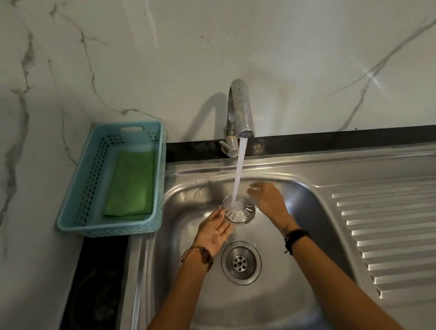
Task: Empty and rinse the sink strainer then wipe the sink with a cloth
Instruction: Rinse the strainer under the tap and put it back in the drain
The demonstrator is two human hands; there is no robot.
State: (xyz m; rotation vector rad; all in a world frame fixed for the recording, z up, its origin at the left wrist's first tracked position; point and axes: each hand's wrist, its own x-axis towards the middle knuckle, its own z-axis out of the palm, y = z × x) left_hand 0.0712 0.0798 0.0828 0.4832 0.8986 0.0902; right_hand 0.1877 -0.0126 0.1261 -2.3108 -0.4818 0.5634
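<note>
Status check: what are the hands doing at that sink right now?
Left hand holds strainer under running tap. Right hand open beside it. Green cloth untouched in basket. Nothing blocking.

No writing, label, brand, number or sign can be read anywhere in the view.

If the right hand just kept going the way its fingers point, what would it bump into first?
Probably the falling water, then the sink back wall. The right hand points up-left, just beyond the strainer held by the left hand. Depth is unclear.
</note>
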